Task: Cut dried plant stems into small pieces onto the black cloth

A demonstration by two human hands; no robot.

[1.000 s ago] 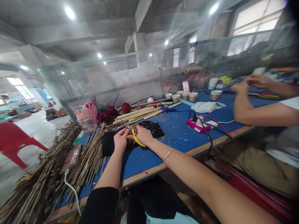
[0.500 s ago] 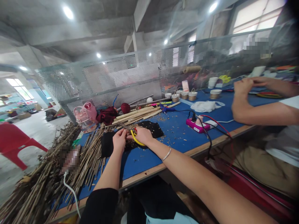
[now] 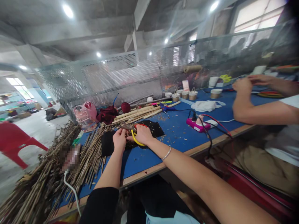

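My right hand [image 3: 143,134] grips shears [image 3: 131,129] with red and yellow handles; their blades point left, toward my left hand. My left hand [image 3: 119,139] is closed in a pinch on a small dark piece that I cannot make out. Both hands rest over a black cloth [image 3: 153,128] strewn with trimmings on the blue table [image 3: 177,132]. A large heap of dry twigs [image 3: 58,168] lies just left of my hands.
Pale peeled sticks [image 3: 137,114], a pink bag [image 3: 85,115], dark red cloth and a yarn ball lie behind the hands. A pink power strip [image 3: 198,125] with cables sits at the right. A co-worker's arms [image 3: 254,109] work at the far right. A mesh screen backs the table.
The shears' red handle has spread a little from the yellow one. Both my hands stay in place. The co-worker's hands have shifted slightly at the far right.
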